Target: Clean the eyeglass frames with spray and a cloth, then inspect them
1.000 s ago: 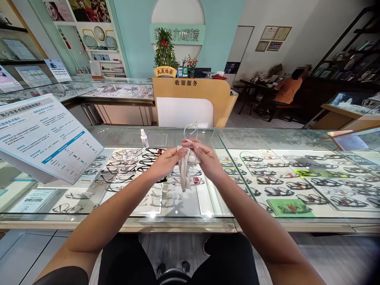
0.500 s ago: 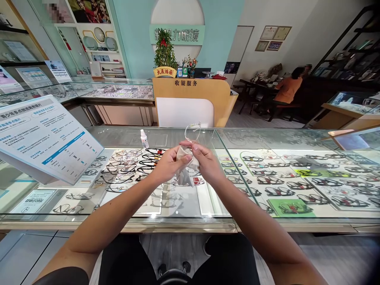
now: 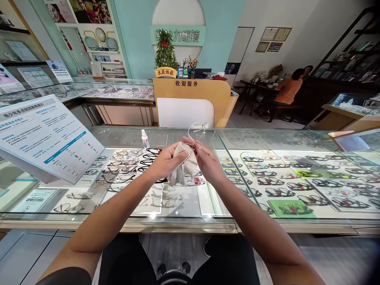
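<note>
My left hand (image 3: 168,161) is closed on a pale beige cloth (image 3: 185,160) with zigzag edges, thumb on top, and the cloth hangs below the fingers. Pinched in my right hand (image 3: 209,162) is a pair of clear-framed eyeglasses (image 3: 196,128). One part of the frame sticks up above my fingertips; the rest is hidden by the cloth and fingers. Both hands meet above the glass display counter (image 3: 184,206). A small white spray bottle (image 3: 145,139) stands upright on the glass, left of my hands.
Rows of eyeglass frames (image 3: 279,191) lie inside the counter under the glass. A printed sign (image 3: 50,138) stands on the left. Across from me is a wooden cashier desk (image 3: 225,95) with a plant (image 3: 165,51). A person in orange (image 3: 288,91) sits at the back right.
The eyeglasses have tilted and shifted slightly right. My left hand and the cloth have moved a little left, and more of the cloth hangs down.
</note>
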A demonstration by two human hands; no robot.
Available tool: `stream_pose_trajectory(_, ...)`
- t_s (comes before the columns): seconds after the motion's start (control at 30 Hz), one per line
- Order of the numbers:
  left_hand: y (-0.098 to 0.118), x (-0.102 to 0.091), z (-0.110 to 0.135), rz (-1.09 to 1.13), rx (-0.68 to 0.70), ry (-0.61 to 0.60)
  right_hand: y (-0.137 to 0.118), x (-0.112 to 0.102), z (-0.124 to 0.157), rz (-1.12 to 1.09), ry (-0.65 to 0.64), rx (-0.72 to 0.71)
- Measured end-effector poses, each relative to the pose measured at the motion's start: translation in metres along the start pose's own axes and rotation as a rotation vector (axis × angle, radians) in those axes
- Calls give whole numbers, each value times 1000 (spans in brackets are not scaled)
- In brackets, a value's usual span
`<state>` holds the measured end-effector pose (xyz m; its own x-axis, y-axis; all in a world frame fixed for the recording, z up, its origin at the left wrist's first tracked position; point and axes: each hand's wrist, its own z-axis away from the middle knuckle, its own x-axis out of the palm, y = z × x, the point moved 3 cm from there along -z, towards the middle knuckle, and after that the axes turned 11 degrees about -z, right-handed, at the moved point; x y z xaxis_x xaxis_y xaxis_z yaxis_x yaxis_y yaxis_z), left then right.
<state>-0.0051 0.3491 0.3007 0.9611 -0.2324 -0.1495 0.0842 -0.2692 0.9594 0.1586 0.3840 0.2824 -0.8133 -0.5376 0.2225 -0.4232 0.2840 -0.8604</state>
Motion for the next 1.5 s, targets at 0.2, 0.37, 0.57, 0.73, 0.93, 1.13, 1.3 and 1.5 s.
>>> stream_pose_trajectory(0.2, -1, 3, 2, -7, 29, 194, -10, 14, 4, 216, -95, -24)
stream_pose_trajectory(0.37, -2, 0, 0, -139, 76, 222, -12, 13, 3, 155, -25, -55)
stream_pose_trajectory(0.57, 4, -13, -3, -219, 130, 308, -10, -7, -2, 4, 96, -85)
stream_pose_trajectory(0.73, 6, -46, -6, -198, 38, 575, -12, -22, -7, -80, 155, -111)
stream_pose_trajectory(0.93, 11, -85, -8, -247, -137, 658, -15, -22, -10, -65, 175, -37)
stream_pose_trajectory(1.13, 10, -101, -7, -813, -371, 399, -20, -17, -12, -93, 93, 28)
stream_pose_trajectory(1.3, -9, -96, -11, -1309, -462, 258, -20, -17, -13, -88, 44, 93)
stream_pose_trajectory(1.5, -26, -93, -11, -1458, -521, 216, -21, -19, -12, -69, -41, 107)
